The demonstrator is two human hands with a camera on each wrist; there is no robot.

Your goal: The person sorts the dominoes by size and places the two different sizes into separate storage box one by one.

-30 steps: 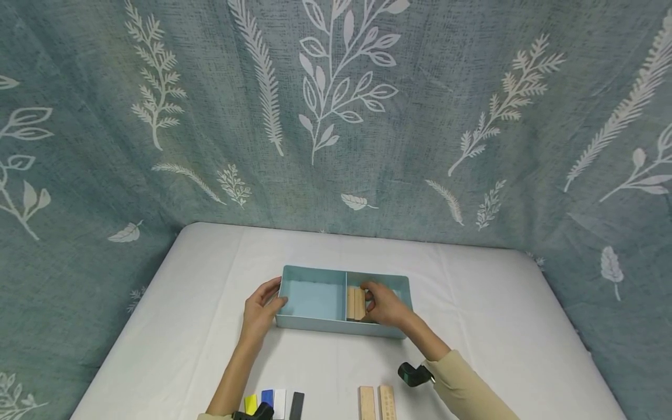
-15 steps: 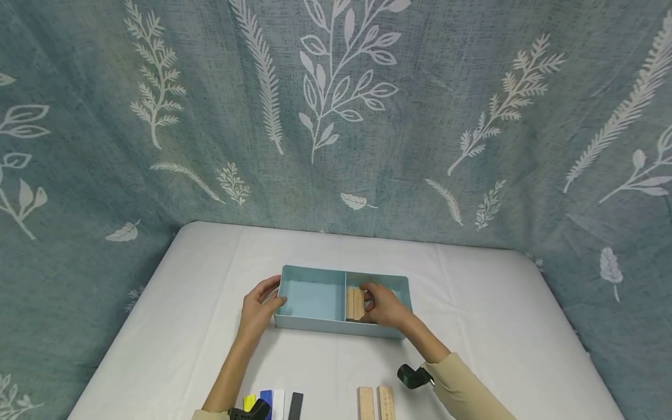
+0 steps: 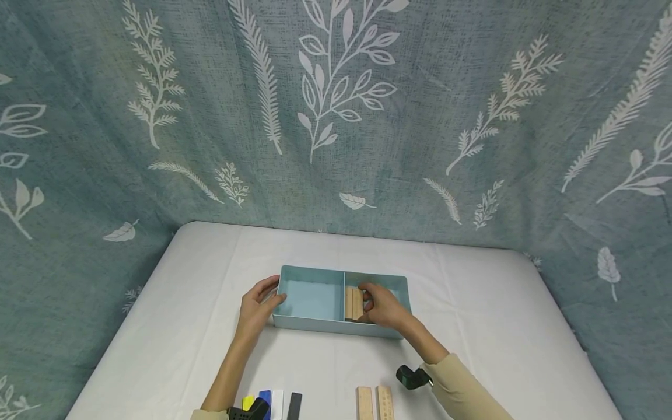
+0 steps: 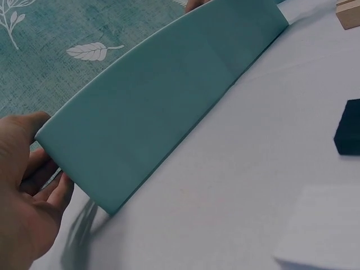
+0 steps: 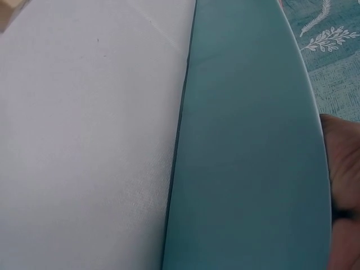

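A light blue two-compartment box (image 3: 310,322) sits mid-table; its outer wall fills the left wrist view (image 4: 163,107) and the right wrist view (image 5: 247,146). My left hand (image 3: 257,308) grips the box's left end, thumb on the rim; the same left hand (image 4: 25,197) shows in its wrist view. My right hand (image 3: 382,304) reaches into the right compartment and holds wooden blocks (image 3: 354,303) standing against the divider. How its fingers lie on the blocks is partly hidden.
Two wooden blocks (image 3: 375,404) lie at the table's (image 3: 499,326) near edge. Yellow, blue, white and black blocks (image 3: 273,403) lie at the near left. A leaf-patterned curtain (image 3: 336,116) hangs behind the table.
Both hands and the box stay put; the view has shifted slightly.
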